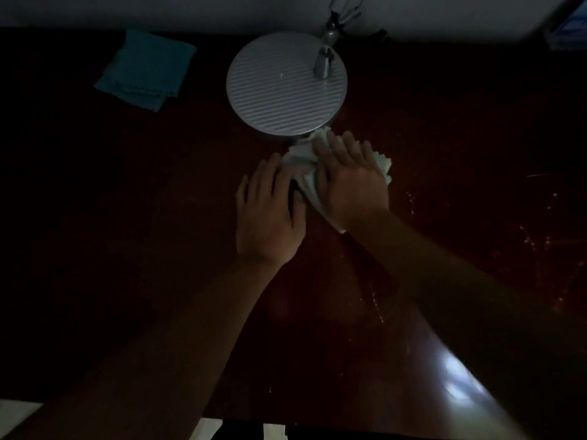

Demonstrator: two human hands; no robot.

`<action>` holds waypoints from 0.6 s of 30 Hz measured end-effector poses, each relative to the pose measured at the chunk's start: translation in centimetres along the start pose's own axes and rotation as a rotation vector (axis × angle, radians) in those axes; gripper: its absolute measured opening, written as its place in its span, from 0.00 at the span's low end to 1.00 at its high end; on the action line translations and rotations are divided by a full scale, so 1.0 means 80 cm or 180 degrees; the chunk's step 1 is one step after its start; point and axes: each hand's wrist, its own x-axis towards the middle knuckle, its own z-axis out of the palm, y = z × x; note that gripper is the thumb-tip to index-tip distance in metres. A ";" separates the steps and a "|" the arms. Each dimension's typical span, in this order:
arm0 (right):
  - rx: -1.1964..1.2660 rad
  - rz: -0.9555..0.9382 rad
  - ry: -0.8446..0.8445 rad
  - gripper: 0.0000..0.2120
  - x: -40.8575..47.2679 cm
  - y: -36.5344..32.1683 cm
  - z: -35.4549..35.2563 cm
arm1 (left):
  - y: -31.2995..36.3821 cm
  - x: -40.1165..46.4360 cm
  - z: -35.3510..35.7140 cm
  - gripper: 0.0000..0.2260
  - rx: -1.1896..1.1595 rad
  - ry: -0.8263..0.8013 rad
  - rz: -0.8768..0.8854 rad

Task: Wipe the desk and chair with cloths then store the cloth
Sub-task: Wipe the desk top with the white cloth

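The scene is dim. A crumpled pale cloth (301, 154) lies on the dark reddish-brown desk (143, 233), just in front of the lamp base. My right hand (349, 182) presses flat on top of the cloth and covers most of it. My left hand (270, 211) lies flat beside it on the left, its fingertips touching the cloth's edge. A second cloth, teal and folded (146, 71), rests on the desk at the far left. No chair shows in this view.
A round ribbed silver lamp base (286, 87) with its metal stem (325, 61) stands at the back centre, touching the pale cloth's far edge. A pale wall (190, 11) runs behind the desk. The desk's near edge (241, 422) shows at the bottom.
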 end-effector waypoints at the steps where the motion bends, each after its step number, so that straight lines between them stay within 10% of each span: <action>1: -0.0061 0.0026 0.0032 0.24 0.011 0.028 -0.003 | 0.001 0.000 0.001 0.21 0.0085 -0.0099 0.0270; 5: -0.0185 0.0291 0.0107 0.23 0.057 0.118 -0.021 | 0.020 0.009 0.006 0.20 0.0049 -0.0253 0.0915; 14: 0.0041 -0.0916 -0.0007 0.21 -0.060 0.132 -0.025 | 0.056 0.003 0.019 0.19 -0.0196 -0.0255 0.0347; 18: -0.0010 -0.0498 0.0011 0.22 0.027 0.164 -0.038 | 0.058 0.004 0.019 0.19 -0.0099 -0.0264 0.0355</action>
